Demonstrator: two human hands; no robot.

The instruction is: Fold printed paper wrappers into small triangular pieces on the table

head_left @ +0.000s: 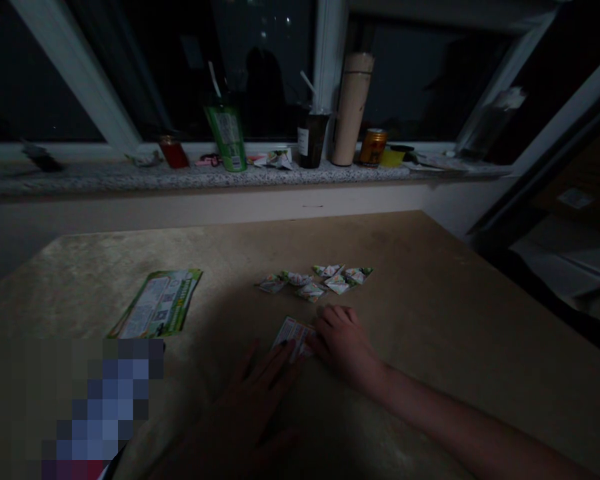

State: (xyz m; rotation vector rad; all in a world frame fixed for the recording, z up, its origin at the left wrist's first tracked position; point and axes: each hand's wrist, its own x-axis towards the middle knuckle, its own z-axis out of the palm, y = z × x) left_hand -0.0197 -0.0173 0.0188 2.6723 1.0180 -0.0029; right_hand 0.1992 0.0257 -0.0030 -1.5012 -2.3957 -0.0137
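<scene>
A small printed sheet of paper [291, 329] lies on the brown table in front of me. My left hand [263, 383], in deep shadow, rests flat with its fingers spread, the fingertips on the sheet's near left part. From the other side my right hand [344, 340] closes its bent fingers at the sheet's right edge; its thumb is partly hidden. Just beyond the hands sits a loose cluster of several small folded paper pieces [311, 291], printed in white, green and orange.
Left on the table [430, 300] lies a flat green-and-white printed packet [155, 303]. A blurred-out patch covers the lower left. Along the granite windowsill [130, 179] stand a green cup [227, 137], dark cup [311, 140], tall beige flask [353, 110], orange can [373, 148] and red jar [173, 153].
</scene>
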